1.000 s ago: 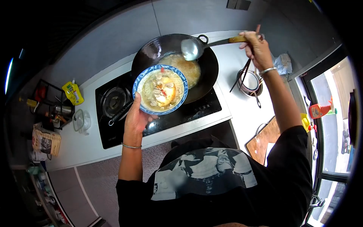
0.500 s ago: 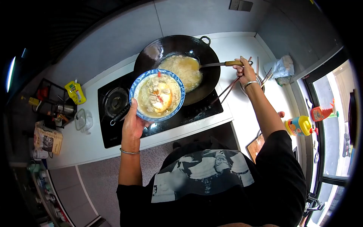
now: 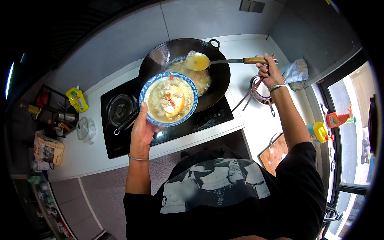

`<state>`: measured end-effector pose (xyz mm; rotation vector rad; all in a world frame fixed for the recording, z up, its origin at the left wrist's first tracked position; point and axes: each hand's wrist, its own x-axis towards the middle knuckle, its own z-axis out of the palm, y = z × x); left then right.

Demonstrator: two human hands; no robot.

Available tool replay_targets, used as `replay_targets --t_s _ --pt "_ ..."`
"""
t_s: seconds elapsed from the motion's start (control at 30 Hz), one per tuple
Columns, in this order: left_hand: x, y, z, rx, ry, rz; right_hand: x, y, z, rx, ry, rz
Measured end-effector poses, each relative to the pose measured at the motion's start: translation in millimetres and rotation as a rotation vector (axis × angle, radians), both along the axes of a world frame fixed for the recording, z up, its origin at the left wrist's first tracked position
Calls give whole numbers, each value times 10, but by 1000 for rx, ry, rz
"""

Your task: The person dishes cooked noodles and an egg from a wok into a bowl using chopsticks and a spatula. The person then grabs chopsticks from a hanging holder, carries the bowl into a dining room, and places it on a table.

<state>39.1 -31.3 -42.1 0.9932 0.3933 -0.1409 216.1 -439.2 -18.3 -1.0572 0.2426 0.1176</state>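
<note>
Our left hand (image 3: 144, 125) is curled under the near side of a blue-rimmed bowl (image 3: 173, 123), with the thumb lying on the rim, and our right hand (image 3: 269, 69) is closed around the wooden handle of a ladle (image 3: 230, 61). In the same right hand we hold also a pair of chopsticks (image 3: 251, 92), which point down to the left. The bowl is in front of the near edge of the black wok (image 3: 221, 82) and hides a part of it; inside the bowl we see noodles, pale pieces, some red bits and what looks like a fried egg (image 3: 177, 107). The ladle is over the wok, just beyond the bowl, and carries a yellow liquid. In the wok there is cloudy soup (image 3: 203, 80). The wok sits on the black stove (image 3: 188, 129), and near our right hand a small pot (image 3: 260, 95) stands on the white counter (image 3: 240, 56).
</note>
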Motion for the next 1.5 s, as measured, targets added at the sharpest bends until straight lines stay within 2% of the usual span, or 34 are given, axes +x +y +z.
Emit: replay_targets --t_s 0.07,0.27,0.4,0.57,0.7,0.93,1.13,1.33,1.5 --pt "-8 59 -39 -30 -32 -45 -16 72 140 0 14 4" --pt "-3 -15 32 -28 49 49 -30 212 437 3 -68 103" --pt "-14 44 -25 -5 -36 -41 -153 337 642 15 -108 155" --pt "-17 33 -57 54 -25 -12 -382 475 765 -13 -121 234" --pt "-18 13 -85 104 5 37 -542 498 745 -35 -181 274" --pt "2 36 -133 128 11 42 -574 443 655 -30 -441 214" --pt "3 -21 -107 74 -8 69 -209 290 466 -80 -321 77" --pt "-25 -58 -25 51 -24 85 88 185 168 -453 -378 -7" --pt "-10 -44 -92 -6 -52 125 150 171 -196 -416 -278 -34"
